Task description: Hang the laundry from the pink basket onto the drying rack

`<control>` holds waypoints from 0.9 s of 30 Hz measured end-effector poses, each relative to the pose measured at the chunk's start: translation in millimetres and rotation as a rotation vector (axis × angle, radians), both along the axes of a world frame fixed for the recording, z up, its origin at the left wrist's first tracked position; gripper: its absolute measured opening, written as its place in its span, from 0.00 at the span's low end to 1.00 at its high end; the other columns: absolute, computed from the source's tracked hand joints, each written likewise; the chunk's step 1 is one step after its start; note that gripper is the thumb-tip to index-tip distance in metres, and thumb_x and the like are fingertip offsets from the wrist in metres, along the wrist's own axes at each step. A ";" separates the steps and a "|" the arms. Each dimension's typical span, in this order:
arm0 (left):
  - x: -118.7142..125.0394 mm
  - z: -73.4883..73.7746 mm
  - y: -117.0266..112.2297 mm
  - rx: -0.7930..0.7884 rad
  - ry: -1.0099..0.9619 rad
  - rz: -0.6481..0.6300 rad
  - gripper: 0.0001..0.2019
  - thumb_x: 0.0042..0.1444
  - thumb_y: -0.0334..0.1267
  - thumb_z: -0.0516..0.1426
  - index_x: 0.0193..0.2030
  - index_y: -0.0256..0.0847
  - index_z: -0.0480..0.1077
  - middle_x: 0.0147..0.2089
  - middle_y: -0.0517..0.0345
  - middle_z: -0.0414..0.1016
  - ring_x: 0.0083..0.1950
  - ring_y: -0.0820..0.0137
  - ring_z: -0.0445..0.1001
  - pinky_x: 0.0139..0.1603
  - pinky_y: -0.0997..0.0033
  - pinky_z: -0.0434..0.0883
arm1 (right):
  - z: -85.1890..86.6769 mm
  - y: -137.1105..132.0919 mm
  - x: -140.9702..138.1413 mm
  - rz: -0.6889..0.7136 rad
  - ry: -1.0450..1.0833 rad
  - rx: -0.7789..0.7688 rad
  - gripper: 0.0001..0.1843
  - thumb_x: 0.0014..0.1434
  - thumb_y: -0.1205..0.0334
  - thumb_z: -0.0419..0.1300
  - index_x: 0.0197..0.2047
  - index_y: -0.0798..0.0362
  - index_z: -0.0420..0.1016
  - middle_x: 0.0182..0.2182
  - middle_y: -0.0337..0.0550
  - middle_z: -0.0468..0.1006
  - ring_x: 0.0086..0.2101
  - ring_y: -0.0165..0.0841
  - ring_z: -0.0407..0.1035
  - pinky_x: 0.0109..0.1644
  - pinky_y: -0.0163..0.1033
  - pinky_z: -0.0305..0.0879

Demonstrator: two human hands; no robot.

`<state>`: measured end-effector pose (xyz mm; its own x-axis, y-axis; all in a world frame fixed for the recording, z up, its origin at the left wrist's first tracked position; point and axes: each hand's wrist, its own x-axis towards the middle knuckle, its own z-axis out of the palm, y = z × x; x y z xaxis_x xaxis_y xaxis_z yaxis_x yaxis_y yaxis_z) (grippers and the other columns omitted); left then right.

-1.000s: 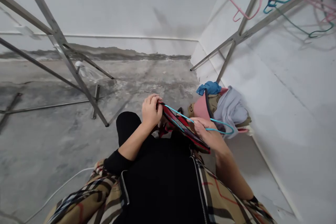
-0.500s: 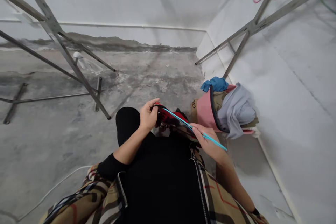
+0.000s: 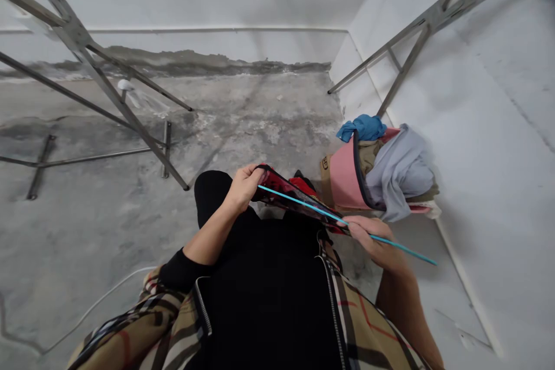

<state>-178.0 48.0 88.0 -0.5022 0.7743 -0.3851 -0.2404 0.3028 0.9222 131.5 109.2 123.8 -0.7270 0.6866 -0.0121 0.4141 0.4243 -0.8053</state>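
Note:
My left hand [image 3: 244, 186] is closed on the waistband-like black edge of a red and black garment [image 3: 290, 192], which hangs down in front of my knees. A thin light-blue clothes hanger [image 3: 299, 201], seen nearly edge-on, lies along the near side of this garment. Its left tip reaches almost to my left fingers. My right hand [image 3: 373, 238] grips the hanger at its right part, and the rest sticks out past the wrist. The garment's right end meets my right fingers; whether they pinch the cloth too is hard to see.
On the right, a pink basket [image 3: 344, 178] holds a grey cloth [image 3: 401, 165] and other clothes, with a blue cloth [image 3: 364, 127] over its rim. A cardboard box [image 3: 325, 173] sits beside it. Metal rack legs stand left [image 3: 130, 118] and right [image 3: 405, 78]. A white cable [image 3: 95, 303] crosses the floor.
My right hand has moved right and slightly down with the hanger, away from my left hand. The garment's upper edge is now stretched out longer. My view has shifted a little.

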 end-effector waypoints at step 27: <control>54.0 62.9 1.4 0.030 -0.331 -0.074 0.03 0.54 0.36 0.56 0.33 0.39 0.69 0.23 0.63 0.69 0.22 0.76 0.67 0.23 0.78 0.66 | -60.5 -1.9 -66.4 -0.325 -0.352 0.000 0.21 0.57 0.47 0.61 0.46 0.51 0.65 0.31 0.40 0.77 0.31 0.37 0.72 0.35 0.37 0.58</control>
<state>-124.0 49.4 150.8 -0.2955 0.8176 -0.4941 -0.5067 0.3043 0.8066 65.1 107.3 63.3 -0.4261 0.8777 -0.2191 0.7729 0.2274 -0.5923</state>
